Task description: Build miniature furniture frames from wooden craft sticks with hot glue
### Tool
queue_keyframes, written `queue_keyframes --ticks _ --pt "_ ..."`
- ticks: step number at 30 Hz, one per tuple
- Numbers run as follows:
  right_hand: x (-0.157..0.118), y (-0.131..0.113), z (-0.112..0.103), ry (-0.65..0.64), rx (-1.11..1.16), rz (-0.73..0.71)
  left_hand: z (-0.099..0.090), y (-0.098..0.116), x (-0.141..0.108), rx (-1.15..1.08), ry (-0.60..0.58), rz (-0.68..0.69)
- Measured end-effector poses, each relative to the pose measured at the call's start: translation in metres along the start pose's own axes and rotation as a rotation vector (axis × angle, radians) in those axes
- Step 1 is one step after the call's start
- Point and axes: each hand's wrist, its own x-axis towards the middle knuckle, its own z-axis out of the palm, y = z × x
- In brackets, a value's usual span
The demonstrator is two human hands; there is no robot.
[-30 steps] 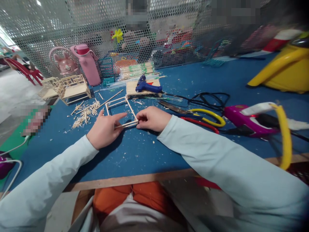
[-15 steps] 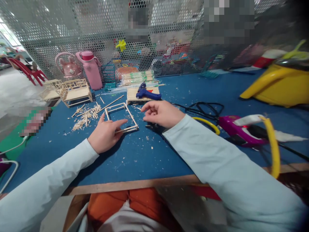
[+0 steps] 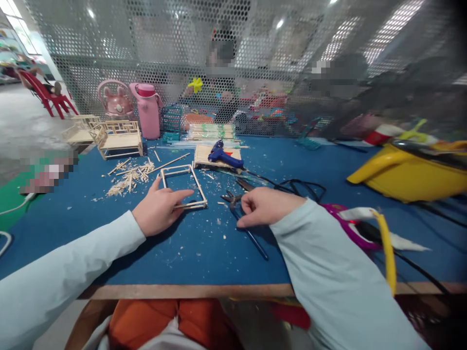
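My left hand (image 3: pixel 158 209) grips the near left corner of a small rectangular frame of thin wooden sticks (image 3: pixel 199 182), its index finger stretched across it. The frame rests on the blue table top. To the right, my right hand (image 3: pixel 268 206) is at a pair of pliers (image 3: pixel 233 200), fingers curled in at the handles. One blue handle sticks out below the hand; the other is hidden under it. A dark blade-like tool (image 3: pixel 244 183) lies just behind the pliers, partly hidden. A blue hot glue gun (image 3: pixel 224 156) lies on a slatted wooden piece (image 3: pixel 202 160) beyond the frame.
Cut stick scraps (image 3: pixel 129 180) are heaped left of the frame. Miniature stick benches (image 3: pixel 120 141), a pink bottle (image 3: pixel 149 116) and bundled sticks (image 3: pixel 211 131) stand behind. A purple tool (image 3: pixel 335 211) with cables and a yellow container (image 3: pixel 408 170) are at right. Perforated metal screens the back.
My right hand has moved right and nearer me, away from the frame, down to the pliers. My left hand stays on the frame. The view has tilted upward slightly.
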Motion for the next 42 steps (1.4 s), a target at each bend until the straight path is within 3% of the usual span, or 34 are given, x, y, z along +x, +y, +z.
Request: queue_keyframes --ticks 3,11,15,23,26,29,32,35,37,40,42 --pt "-0.002 -0.002 0.007 -0.073 0.06 -0.005 0.0 0.0 0.0 -0.019 0.001 -0.001" --pt "0.018 -0.006 0.013 0.297 0.244 -0.177 0.002 0.0 0.001 -0.025 -0.003 -0.011" --pt "0.026 -0.018 0.022 0.246 0.391 -0.305 0.001 -0.001 0.001 -0.061 -0.003 -0.011" --pt "0.04 -0.033 0.037 0.247 0.404 -0.361 0.002 0.0 0.002 -0.108 -0.02 -0.007" --pt "0.041 -0.033 0.037 0.259 0.473 -0.351 -0.003 -0.002 -0.001 -0.173 0.064 -0.017" --pt "0.039 -0.034 0.034 0.252 0.591 -0.324 -0.013 -0.007 -0.008 -0.369 0.284 -0.115" --pt "0.038 -0.035 0.032 0.244 0.687 -0.297 -0.017 -0.009 -0.016 -0.749 0.413 -0.376" --pt "0.037 -0.037 0.031 0.248 0.752 -0.291 -0.013 -0.003 -0.02 -1.173 0.345 -0.674" --pt "0.037 -0.039 0.03 0.262 0.794 -0.288 -0.009 0.004 -0.021 -1.372 0.241 -0.789" --pt "0.036 -0.042 0.029 0.275 0.834 -0.286 -0.003 0.012 -0.018 -1.527 0.13 -0.796" --pt "0.035 -0.043 0.029 0.279 0.823 -0.295 -0.001 0.012 -0.015 -1.549 0.172 -0.759"
